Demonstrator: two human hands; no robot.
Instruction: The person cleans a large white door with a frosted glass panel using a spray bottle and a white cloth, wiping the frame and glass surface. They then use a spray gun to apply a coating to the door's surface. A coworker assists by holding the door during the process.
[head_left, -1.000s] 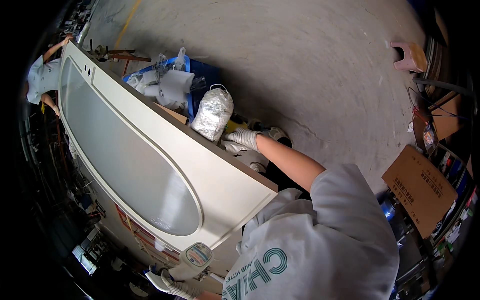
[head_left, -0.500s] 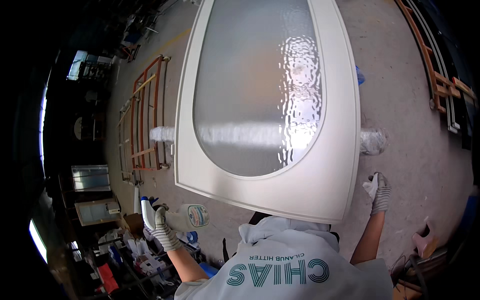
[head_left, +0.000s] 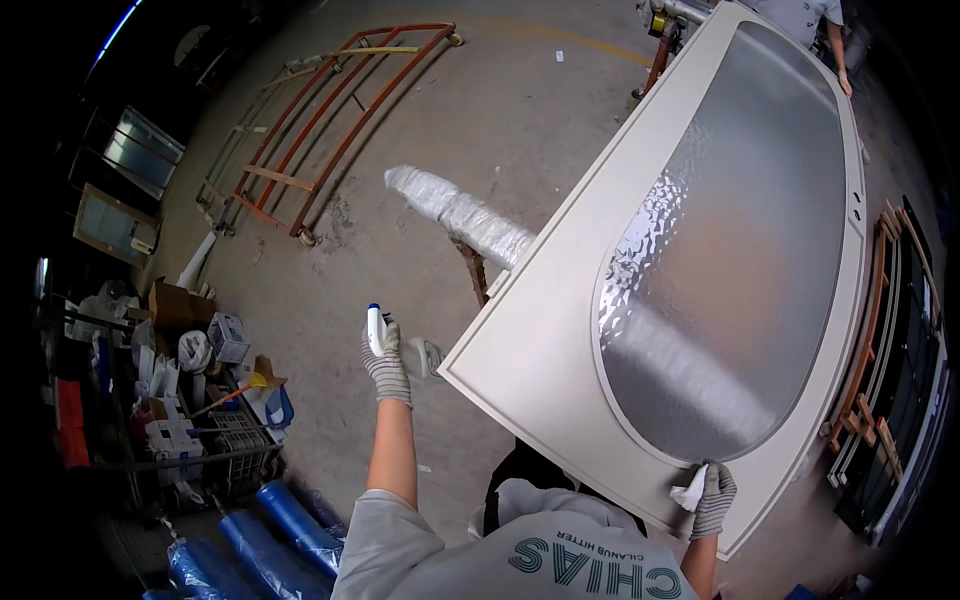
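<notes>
A white door with a large curved pane of textured glass lies slantwise in front of me, on a support wrapped in clear plastic. My left hand, in a striped work glove, is closed round a spray bottle with a white head and blue tip. Its clear body shows behind the hand, close to the door's left corner. My gloved right hand grips a crumpled white cloth at the door's near end, just below the glass edge.
Another person stands at the door's far end, a hand by its edge. A reddish metal rack lies on the floor at far left. Blue wrapped rolls and cluttered boxes stand at left. Long frames lean at right.
My view has turned left, so the door now sits slanted at right. My right hand with the cloth has come from beside the door to over its near end. Another person shows.
</notes>
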